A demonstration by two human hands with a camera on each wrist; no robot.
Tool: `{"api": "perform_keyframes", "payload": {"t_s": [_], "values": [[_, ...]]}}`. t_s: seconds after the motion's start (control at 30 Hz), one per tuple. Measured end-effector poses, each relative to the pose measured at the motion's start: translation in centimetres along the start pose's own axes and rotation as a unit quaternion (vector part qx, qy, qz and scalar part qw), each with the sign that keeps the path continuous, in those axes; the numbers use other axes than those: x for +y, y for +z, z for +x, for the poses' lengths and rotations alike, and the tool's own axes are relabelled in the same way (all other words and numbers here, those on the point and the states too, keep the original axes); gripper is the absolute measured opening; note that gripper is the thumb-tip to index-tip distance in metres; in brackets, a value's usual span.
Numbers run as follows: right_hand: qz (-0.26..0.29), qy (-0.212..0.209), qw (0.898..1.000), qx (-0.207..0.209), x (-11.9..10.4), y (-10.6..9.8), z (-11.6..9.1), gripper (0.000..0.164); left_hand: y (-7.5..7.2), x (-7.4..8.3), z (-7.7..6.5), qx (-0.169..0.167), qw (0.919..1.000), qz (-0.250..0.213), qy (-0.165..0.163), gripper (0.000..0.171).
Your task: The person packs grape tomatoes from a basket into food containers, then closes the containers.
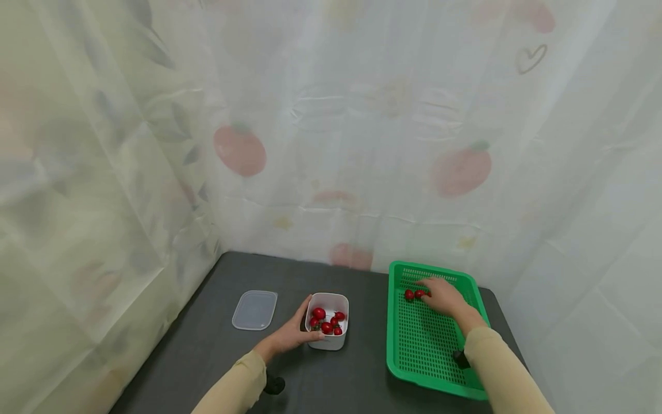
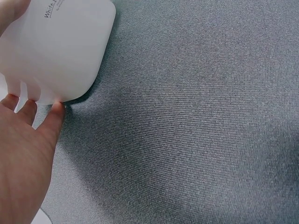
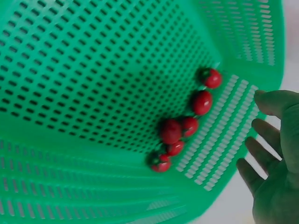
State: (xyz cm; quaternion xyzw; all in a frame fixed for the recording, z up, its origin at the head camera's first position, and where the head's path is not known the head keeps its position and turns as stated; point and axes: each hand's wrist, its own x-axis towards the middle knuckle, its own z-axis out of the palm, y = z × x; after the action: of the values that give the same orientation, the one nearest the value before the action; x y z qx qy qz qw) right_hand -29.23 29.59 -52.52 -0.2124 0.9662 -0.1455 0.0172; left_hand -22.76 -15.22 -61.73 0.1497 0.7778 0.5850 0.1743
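A white plastic container (image 1: 328,343) with several cherry tomatoes (image 1: 327,328) inside stands upright on the dark table. My left hand (image 1: 291,335) grips it from the left, thumb along the near side and fingers around the far left corner. The left wrist view shows fingertips against the wall of the container (image 2: 60,51), which has printed lettering. Over the far part of a green perforated basket (image 1: 391,333) reaches my right hand (image 1: 443,296). In the right wrist view its fingers are loosely spread, apart from several cherry tomatoes (image 3: 202,102) lying along the basket's end.
A translucent square lid (image 1: 255,310) lies flat on the table (image 1: 357,368), left of the container. Behind the table hangs a pale printed curtain (image 1: 351,144), close to the basket's far rim; another curtain side (image 1: 103,230) runs along the left edge.
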Motion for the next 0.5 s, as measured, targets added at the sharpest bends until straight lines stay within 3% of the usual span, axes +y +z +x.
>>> {"api": "perform_keyframes", "payload": {"t_s": [0.33,0.5], "values": [[0.009,0.105,0.991,-0.082,2.7,1.7,-1.8,0.051,0.0,0.0,0.0,0.004,1.0,0.0,0.0,0.11],[0.028,0.121,0.987,-0.099,2.7,2.3,-2.3,0.055,0.0,0.1,-0.1,0.004,1.0,0.001,-0.002,0.111]]}}
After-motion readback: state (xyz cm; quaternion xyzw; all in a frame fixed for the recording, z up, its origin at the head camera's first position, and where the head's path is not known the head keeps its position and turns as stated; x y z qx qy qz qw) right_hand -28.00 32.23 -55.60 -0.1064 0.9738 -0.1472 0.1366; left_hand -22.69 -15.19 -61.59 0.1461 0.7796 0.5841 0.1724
